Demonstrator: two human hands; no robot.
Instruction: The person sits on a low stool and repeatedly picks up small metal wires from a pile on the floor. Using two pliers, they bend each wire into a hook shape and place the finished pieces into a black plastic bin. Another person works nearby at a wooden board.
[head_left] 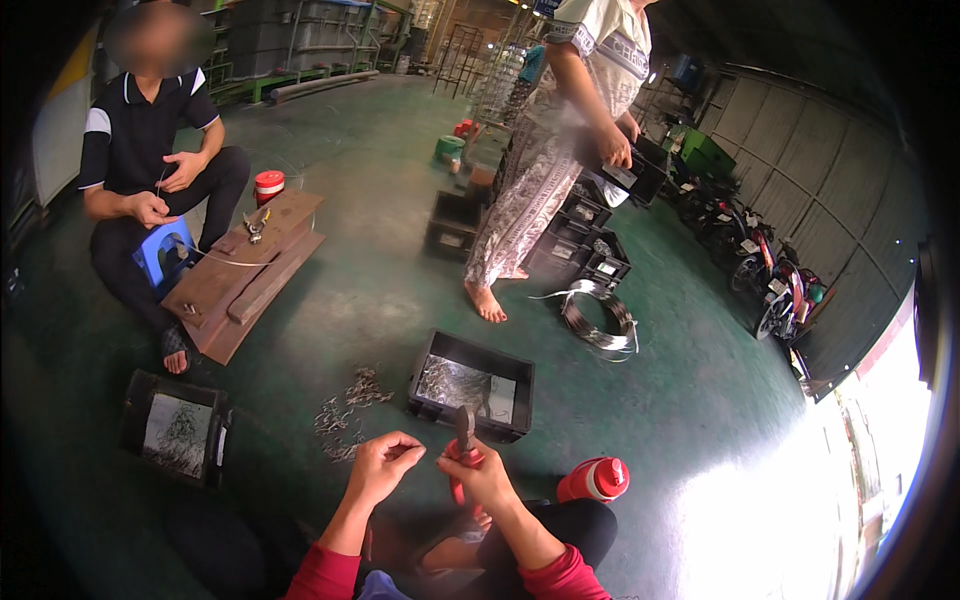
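My right hand [487, 480] is closed around a pair of red-handled pliers [465, 428], their dark jaws pointing up and away from me. To its left, my left hand [382, 470] has thumb and fingers pinched together; whatever they hold, if anything, is too small to make out. Just beyond both hands stands a black plastic crate [524, 398] with many small metal pieces and a whitish sheet inside. A loose scatter of small bent metal pieces [345, 412] lies on the green floor, beyond my left hand and left of the crate.
Another black crate [133, 412] with small pieces sits at far left. A red-and-white jug [597, 480] stands right of my knee. Farther off are a wire coil [569, 318], stacked black crates, a person standing, and a person seated by a low wooden bench [285, 215]. Motorbikes line the right wall.
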